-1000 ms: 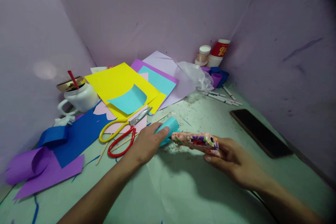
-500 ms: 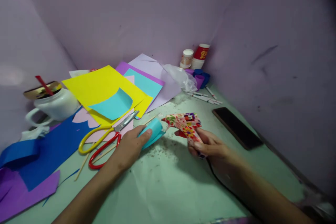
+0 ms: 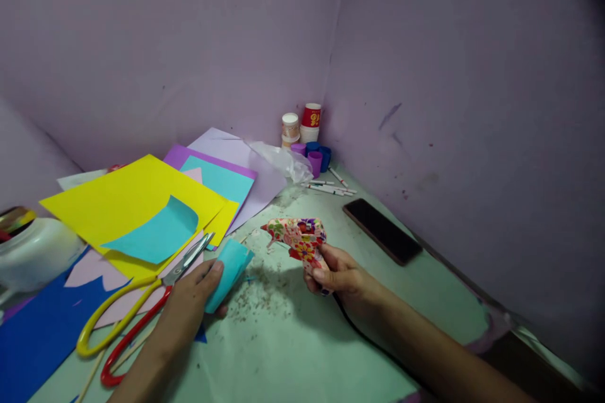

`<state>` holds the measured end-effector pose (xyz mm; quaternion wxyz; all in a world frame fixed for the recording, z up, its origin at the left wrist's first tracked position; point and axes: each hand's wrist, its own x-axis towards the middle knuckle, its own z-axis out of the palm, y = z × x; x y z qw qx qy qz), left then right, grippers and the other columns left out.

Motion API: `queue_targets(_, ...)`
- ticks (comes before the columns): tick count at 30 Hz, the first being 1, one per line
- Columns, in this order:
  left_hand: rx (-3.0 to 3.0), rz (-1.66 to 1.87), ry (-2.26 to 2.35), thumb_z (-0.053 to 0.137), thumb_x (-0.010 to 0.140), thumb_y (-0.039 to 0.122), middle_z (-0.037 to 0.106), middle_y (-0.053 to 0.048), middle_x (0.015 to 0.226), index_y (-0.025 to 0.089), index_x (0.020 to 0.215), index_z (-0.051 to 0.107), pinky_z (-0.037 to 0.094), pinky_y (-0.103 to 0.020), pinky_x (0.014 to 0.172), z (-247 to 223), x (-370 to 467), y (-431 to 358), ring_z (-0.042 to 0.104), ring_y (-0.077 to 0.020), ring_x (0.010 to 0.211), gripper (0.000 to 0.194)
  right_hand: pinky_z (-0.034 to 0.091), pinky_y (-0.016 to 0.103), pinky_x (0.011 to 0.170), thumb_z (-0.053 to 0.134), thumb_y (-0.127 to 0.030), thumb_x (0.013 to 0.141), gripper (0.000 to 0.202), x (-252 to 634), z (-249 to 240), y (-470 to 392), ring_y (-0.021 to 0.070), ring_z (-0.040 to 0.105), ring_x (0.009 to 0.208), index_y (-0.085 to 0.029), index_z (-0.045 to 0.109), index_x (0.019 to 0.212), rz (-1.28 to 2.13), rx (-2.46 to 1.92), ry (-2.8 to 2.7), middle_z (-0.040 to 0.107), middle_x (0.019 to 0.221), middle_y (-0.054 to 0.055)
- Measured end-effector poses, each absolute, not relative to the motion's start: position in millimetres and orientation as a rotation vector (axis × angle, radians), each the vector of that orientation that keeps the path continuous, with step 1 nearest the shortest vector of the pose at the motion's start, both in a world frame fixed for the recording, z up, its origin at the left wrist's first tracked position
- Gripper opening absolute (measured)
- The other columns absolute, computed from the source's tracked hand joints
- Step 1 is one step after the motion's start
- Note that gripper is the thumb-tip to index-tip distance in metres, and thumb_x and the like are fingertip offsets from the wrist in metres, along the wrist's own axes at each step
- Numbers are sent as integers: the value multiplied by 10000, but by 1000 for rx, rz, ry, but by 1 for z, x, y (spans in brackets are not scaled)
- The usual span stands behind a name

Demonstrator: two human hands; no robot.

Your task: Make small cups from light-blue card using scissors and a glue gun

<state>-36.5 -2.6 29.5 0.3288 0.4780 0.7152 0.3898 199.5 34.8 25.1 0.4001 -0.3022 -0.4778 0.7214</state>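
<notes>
A curved piece of light blue paper [image 3: 230,274] is gripped in my left hand [image 3: 196,296], thumb on top and fingers beneath. My right hand [image 3: 338,271] is closed round the handle of a flower-patterned glue gun [image 3: 302,238]. Its nozzle points left, a short way from the paper's upper edge and apart from it. A black cord [image 3: 363,334] runs from the handle toward the lower right. Beside my left wrist lie scissors [image 3: 177,271] with one yellow and one red handle, partly hidden by that arm.
Yellow sheets [image 3: 137,201] and other coloured papers pile at the back left, near a white pot [image 3: 40,252]. Paper cups [image 3: 310,126], a plastic bag [image 3: 283,160] and several markers [image 3: 331,189] are in the corner. A phone [image 3: 382,230] lies on the right.
The view has swung right. The glue gun's nozzle and the light blue paper, close together before, are now farther apart. The paper is turned more upright in my left hand.
</notes>
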Motion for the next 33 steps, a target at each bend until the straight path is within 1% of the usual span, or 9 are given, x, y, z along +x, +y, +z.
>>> queue_targets(2,1135,1030,1818,397,804,519,684,-83,830,175,911,649,543,-404,629,29,-37,-2,640,-259,705,440,296,221,492,722,-324,633,426,200,24,37,103,449,532,-133,628,1002,1861,-750,-1167,542,619,-14)
queue_targets(6,1281,872,1972,419,792,531,696,-102,939,192,933,669,434,-465,894,28,-45,1,599,-321,973,444,355,213,513,752,-337,621,348,200,26,40,105,511,548,-134,637,880,1883,-749,-1105,598,629,5)
queue_targets(11,1488,774,2040,385,816,510,702,-96,973,200,935,672,437,-443,864,34,-49,-1,604,-319,967,439,435,203,549,804,-330,568,392,198,29,41,113,568,597,-153,642,877,1876,-810,-950,647,695,16)
queue_targets(15,1463,752,1957,436,794,578,673,-103,1025,179,1086,600,456,-413,859,36,-43,-2,608,-290,981,520,494,220,633,747,-269,669,272,200,25,55,131,618,690,-159,659,901,1803,-979,-835,682,812,40)
queue_targets(19,1432,676,1982,571,722,513,648,-121,1076,173,1210,516,469,-433,861,34,-37,-4,615,-298,1002,597,522,282,684,668,-245,741,115,213,25,80,169,644,709,-150,666,806,1810,-1227,-891,691,812,78)
queue_targets(24,1390,657,1939,575,727,495,631,-155,1123,172,1221,510,456,-449,896,36,-34,-9,599,-309,1041,594,484,400,782,748,-401,641,387,228,41,80,322,549,1069,-193,661,954,1089,-1609,-1364,614,1149,140)
queue_targets(26,1366,643,1926,563,738,497,617,-158,1153,179,1225,502,444,-457,914,37,-34,-10,584,-312,1070,585,477,393,769,710,-406,671,401,220,45,71,308,543,1063,-213,646,1017,877,-1523,-1513,586,1193,124)
queue_targets(30,1344,639,1898,554,744,490,617,-140,1137,175,1227,479,422,-442,946,38,-35,-8,575,-287,1079,582,457,296,545,680,-321,701,340,180,37,59,157,575,586,-203,618,1013,1429,-1240,-1664,630,701,19)
queue_targets(33,1334,646,1899,540,753,499,632,-118,1083,175,1227,466,428,-431,936,38,-33,-7,594,-267,1028,579,456,255,508,740,-168,582,360,151,18,58,87,545,494,-190,536,879,1882,-1075,-1401,618,739,-13)
